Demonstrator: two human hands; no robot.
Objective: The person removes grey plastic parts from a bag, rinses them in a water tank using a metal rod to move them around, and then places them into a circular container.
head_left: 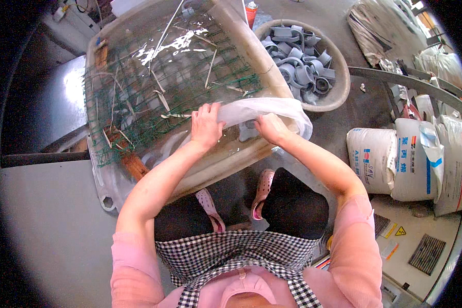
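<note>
Both my hands are over the near right corner of a large water-filled tub [264, 54] with a pale rim. A wide band of translucent white plastic [251, 109] runs between them and loops round to the right over the rim. My left hand [206, 126] is closed on the band's left end, fingers curled over it. My right hand [272, 128] is closed under the loop, gripping its lower part; its fingertips are partly hidden. Beyond my hands, green wire mesh [236, 82] lies in the tub, with several thin pale plastic strips scattered on it.
A round tub [344, 77] of grey plastic parts stands at the far right, beside a red spray can [251, 13]. Full white sacks [416, 159] stand on the right near a curved metal rail [385, 75]. A brown block [134, 165] sits inside the tub's near left side.
</note>
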